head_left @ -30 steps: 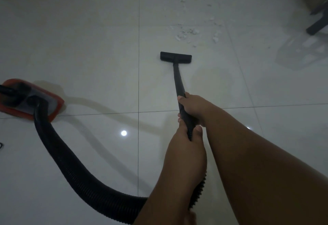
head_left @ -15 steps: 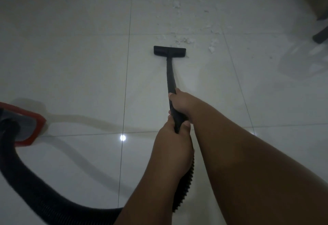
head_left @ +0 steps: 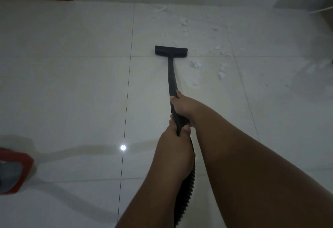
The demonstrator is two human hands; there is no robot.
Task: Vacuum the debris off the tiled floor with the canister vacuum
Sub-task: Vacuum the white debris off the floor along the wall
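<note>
Fingers of the left hand and right hand clamp the wand; its nozzle sits on the floor beside white debris.

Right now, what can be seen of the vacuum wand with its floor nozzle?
The vacuum wand is a matte black, plastic-looking tube, slanting down and away to a flat, wide floor nozzle resting on the tiled floor just left of white debris. The right hand grips it farther forward, the left hand behind, where a ribbed hose joins.
</note>
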